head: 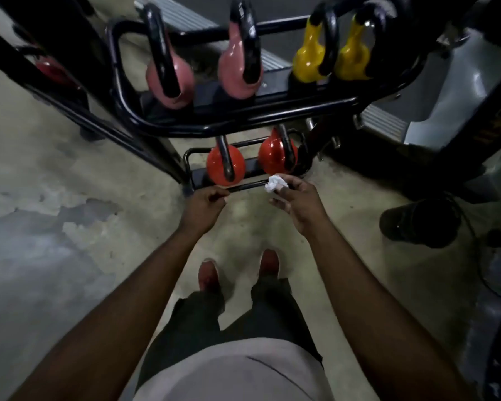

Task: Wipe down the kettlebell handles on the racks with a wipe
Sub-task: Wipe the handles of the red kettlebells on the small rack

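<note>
Here, right hand (297,202) pinches crumpled wipe (275,183); left hand (204,204) curled, empty, beside lower rack rail (243,186).

A gym: coloured kettlebells (169,79) on a black tiered rack (243,123), over worn concrete floor (55,169).

2 red shoes (209,275) on a stained concrete floor (70,198), ribbed metal step (385,126) at right

Dim light falls on a worn concrete floor (55,169), blotched grey toward 9 o'clock. A ribbed metal plate (182,15) lies at 12 o'clock and a grey machine housing (457,91) stands at 2 o'clock.
</note>
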{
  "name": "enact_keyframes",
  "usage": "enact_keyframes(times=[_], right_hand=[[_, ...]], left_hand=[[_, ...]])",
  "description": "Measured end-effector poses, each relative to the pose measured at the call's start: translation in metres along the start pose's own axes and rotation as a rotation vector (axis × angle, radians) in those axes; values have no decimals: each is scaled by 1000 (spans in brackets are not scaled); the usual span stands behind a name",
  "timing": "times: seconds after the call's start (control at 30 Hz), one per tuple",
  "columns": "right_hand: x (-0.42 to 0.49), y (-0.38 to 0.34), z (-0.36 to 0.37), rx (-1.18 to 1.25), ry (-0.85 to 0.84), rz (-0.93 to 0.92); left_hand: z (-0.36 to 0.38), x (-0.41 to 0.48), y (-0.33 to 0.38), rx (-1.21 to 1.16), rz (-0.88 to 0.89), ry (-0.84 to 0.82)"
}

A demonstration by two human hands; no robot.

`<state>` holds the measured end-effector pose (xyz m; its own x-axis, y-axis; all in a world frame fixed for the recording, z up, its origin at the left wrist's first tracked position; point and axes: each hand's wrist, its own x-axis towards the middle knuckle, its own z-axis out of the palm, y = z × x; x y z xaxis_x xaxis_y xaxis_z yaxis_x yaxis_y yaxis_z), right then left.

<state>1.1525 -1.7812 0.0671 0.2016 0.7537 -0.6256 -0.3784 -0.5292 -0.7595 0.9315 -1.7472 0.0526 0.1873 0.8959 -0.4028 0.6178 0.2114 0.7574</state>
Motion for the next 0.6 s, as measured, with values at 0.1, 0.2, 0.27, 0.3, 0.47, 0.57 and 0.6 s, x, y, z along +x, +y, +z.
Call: enact_keyframes(times=[0.1,0.2,0.27,0.3,0.47,0.57,0.6], right_hand=[[21,34,25,-55,17,26],[53,65,40,-108,-34,7],[78,83,48,-181,-71,-16],[91,90,52,-233,-68,-34],[171,137,57,-653,24,-391],[215,163,62,-976,84,-548],[225,169,64,-1029,122,-610]], left_hand=[[-12,14,-34,37,13,6],[-18,47,-67,40,-4,-34],[-18,76,-89,38,18,-44],[-16,90,-98,56,52,-43],[19,183,-146,42,114,-15],[44,233,-164,-28,162,73],[50,244,-165,-34,167,101]])
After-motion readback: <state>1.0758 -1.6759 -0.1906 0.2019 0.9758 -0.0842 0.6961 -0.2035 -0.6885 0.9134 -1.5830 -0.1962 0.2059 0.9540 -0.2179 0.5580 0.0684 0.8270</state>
